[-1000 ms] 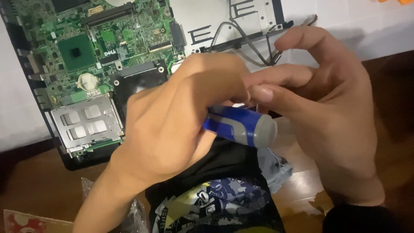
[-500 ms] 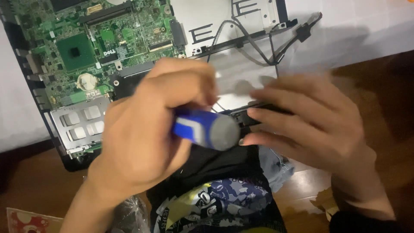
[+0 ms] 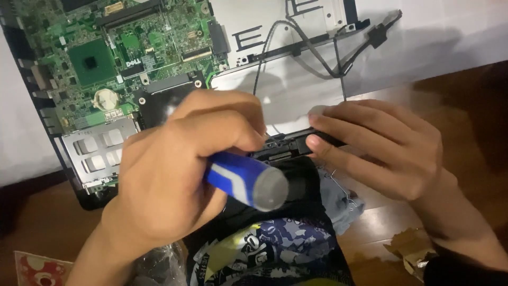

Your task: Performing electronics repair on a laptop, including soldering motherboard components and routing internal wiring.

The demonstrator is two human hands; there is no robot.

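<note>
1. Green circuit board (image 3: pixel 132 58) fills the view from 10 to 12 o'clock: a laptop chassis (image 3: pixel 317 100) lies opened on the wooden worktop (image 3: pixel 465 106), its covers already off, with the board, a silver card cage (image 3: pixel 98 153) and loose black cables (image 3: pixel 317 53) exposed.
2. A printed dark garment (image 3: pixel 270 249) sits at 6 o'clock, a torn scrap of cardboard (image 3: pixel 410 249) at 4 o'clock.
3. The left hand (image 3: pixel 174 180), at centre-left, is wrapped tight around a blue-and-white screwdriver (image 3: pixel 246 180), grey butt towards the camera; the tip is hidden behind the fingers.
4. The right hand (image 3: pixel 381 148), at 3 o'clock, lies with fingers extended, pressing a narrow black strip (image 3: pixel 288 148) at the chassis's near edge.
5. Judged from this, disassembly is well along; that front strip is still attached and being worked on.
</note>
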